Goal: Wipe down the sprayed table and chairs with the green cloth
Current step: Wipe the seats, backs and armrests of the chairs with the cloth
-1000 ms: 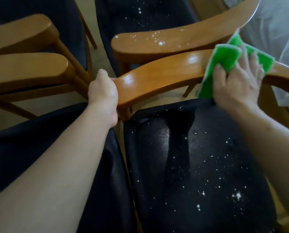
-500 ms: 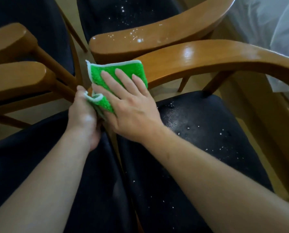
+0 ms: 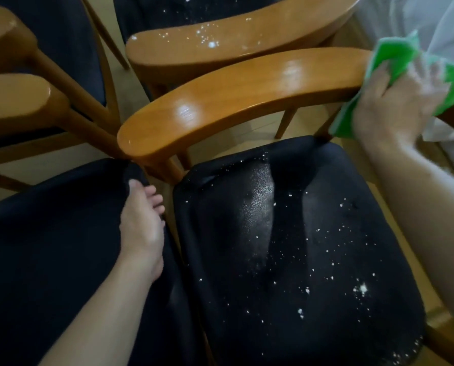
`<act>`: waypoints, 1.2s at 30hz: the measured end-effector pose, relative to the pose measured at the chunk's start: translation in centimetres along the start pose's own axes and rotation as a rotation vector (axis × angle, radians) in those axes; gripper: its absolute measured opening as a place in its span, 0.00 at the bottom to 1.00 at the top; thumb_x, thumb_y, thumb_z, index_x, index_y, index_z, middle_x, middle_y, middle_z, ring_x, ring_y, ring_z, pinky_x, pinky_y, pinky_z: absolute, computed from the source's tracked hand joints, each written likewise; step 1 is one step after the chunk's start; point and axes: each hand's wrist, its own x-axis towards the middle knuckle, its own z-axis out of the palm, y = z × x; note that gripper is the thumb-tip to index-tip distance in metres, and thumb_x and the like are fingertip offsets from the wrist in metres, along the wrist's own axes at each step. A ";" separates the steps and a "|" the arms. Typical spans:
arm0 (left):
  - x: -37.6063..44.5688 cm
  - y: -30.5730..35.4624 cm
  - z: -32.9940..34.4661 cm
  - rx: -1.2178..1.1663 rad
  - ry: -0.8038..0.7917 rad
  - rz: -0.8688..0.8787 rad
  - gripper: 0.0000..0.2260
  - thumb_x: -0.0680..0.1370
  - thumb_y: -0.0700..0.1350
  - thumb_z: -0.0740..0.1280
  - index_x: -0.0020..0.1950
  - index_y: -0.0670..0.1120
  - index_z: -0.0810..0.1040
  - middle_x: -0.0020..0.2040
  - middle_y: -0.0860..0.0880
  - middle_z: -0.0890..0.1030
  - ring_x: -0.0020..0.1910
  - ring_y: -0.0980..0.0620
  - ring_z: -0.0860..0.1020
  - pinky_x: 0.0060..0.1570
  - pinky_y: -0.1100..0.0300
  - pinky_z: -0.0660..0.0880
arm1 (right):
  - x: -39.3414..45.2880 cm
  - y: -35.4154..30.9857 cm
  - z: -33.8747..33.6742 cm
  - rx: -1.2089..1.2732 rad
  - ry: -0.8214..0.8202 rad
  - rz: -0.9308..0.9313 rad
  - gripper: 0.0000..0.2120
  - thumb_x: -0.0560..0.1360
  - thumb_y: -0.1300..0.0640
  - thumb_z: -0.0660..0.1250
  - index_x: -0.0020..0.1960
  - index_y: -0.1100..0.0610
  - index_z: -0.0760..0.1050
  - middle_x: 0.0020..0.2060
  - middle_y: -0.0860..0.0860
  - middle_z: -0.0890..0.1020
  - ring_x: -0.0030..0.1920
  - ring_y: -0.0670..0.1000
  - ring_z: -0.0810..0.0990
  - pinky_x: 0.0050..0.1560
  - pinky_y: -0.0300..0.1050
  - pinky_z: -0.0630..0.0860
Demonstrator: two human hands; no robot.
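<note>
Both hands apart again: green cloth [image 3: 395, 59] rightward

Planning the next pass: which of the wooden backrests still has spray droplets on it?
The far backrest, behind the one under the green cloth, carries white droplets; the near backrest shows only glare.

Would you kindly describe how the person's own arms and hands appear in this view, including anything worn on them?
Both forearms are bare with no sleeve in view. The left hand and the right hand wear no gloves, and no watch or ring shows. The right hand is motion-blurred, so fine detail there cannot be told.
</note>
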 end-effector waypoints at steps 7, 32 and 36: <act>-0.4 -0.1 1.3 -0.114 0.073 0.007 0.19 0.81 0.61 0.51 0.55 0.53 0.77 0.54 0.51 0.81 0.52 0.53 0.78 0.51 0.54 0.73 | -11.8 -13.2 1.1 0.146 -0.244 -0.560 0.27 0.79 0.43 0.48 0.75 0.49 0.65 0.76 0.52 0.63 0.76 0.57 0.57 0.74 0.56 0.44; 0.7 7.3 0.3 -0.044 -0.118 0.338 0.22 0.78 0.64 0.51 0.70 0.60 0.67 0.63 0.55 0.72 0.60 0.53 0.72 0.62 0.51 0.69 | -8.0 -9.2 1.0 0.169 -0.193 -0.307 0.26 0.80 0.45 0.50 0.74 0.52 0.65 0.76 0.54 0.61 0.77 0.60 0.53 0.74 0.60 0.41; -0.4 5.5 -0.1 -0.207 -0.231 0.297 0.17 0.83 0.55 0.53 0.60 0.54 0.79 0.56 0.53 0.83 0.57 0.52 0.80 0.54 0.58 0.77 | -16.2 -15.5 0.8 0.290 -0.285 -0.613 0.23 0.78 0.46 0.59 0.71 0.51 0.71 0.74 0.54 0.67 0.75 0.60 0.59 0.74 0.57 0.44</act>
